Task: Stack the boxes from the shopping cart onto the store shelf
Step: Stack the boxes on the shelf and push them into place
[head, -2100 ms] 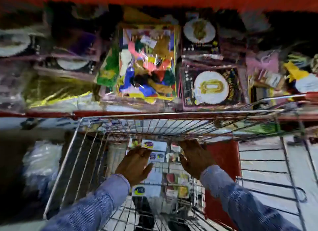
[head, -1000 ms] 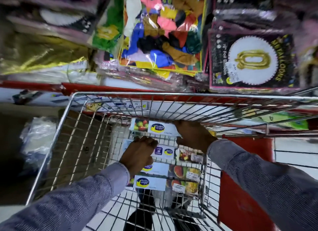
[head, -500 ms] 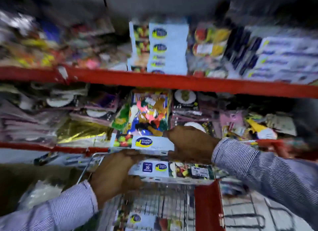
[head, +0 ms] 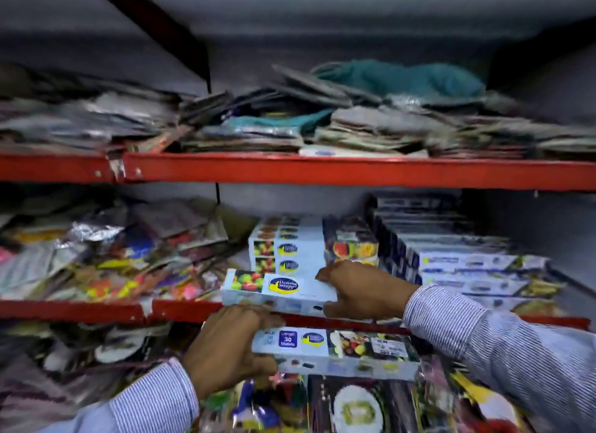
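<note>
Two boxes in hand: one per hand, both long, pale blue, printed with fruit pictures and a blue-and-yellow oval logo.
Upper box [head: 279,290]: lies across the front edge of the middle shelf [head: 80,310], its left end past the red lip, just in front of the stacked boxes [head: 287,245] of the same print.
Right hand [head: 364,290]: clamped on the right end of the upper box, fingers on top, thumb under the end.
Lower box [head: 335,352]: held level below the red shelf edge, clear of it, label reading "30" facing up.
Left hand [head: 230,345]: wrapped around the left end of the lower box, fingers [head: 258,316] curled over its top edge, thumb beneath.
Right stack [head: 467,271]: more flat boxes piled toward the right end of the same shelf, blurred.
Loose packets [head: 106,255]: colourful bags heaped along the left half of the middle shelf.
Top shelf [head: 322,171]: red front edge, dull flat packets piled above it.
Change from half a second ago: upper box, then carried in the air before the lower shelf, now sits on the middle shelf's edge; lower box has risen with it; the cart has dropped out of view as the camera tilted up.
Sleeves: striped pale shirt cuffs on both wrists.
</note>
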Demonstrator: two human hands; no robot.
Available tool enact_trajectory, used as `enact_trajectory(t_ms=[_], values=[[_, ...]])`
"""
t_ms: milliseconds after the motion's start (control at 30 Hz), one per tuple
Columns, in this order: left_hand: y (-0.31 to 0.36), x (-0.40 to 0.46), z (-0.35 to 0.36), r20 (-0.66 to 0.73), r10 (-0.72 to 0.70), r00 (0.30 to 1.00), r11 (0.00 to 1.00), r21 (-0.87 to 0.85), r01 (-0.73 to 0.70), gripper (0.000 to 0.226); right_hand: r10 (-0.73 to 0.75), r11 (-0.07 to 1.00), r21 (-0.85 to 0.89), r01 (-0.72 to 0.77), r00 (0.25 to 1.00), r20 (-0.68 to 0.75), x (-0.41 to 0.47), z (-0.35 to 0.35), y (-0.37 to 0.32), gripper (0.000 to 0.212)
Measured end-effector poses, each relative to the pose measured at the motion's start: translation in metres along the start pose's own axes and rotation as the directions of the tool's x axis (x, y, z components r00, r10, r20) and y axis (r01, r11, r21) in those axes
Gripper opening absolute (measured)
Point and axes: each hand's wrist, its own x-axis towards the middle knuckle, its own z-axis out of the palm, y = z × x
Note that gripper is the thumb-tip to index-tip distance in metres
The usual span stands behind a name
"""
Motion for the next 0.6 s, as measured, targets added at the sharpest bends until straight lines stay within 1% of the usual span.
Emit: enact_trajectory(t_ms=[67,133,267,467,600], values=[[-0.004,0.018,-0.005,0.026,0.01,1.0,1.0,0.012,-0.011,0.071,0.027,1.0,-0.002,-0.027,0.999,0.02,0.014,-0.007,0.012,0.055],[-0.01,0.033,-0.007,0.028,0.007,1.0,1.0,-0.016,-0.007,0.07,0.057,0.998,0.008,-0.058,0.998,0.039,0.031,-0.009,0.023,0.049],[-0.019,0.051,0.0,0.03,-0.006,1.0,1.0,-0.029,0.007,0.07,0.129,0.991,0.028,-0.133,0.986,0.105,0.062,0.005,0.043,0.043],[-0.039,0.069,0.017,0.09,-0.024,0.996,0.997,-0.071,0.031,0.07,0.179,0.982,0.027,-0.185,0.972,0.15,0.099,0.038,0.063,0.052],[-0.049,0.072,0.025,0.108,-0.035,0.993,0.997,-0.065,0.042,0.072,0.188,0.98,0.035,-0.196,0.968,0.163,0.109,0.05,0.066,0.052]])
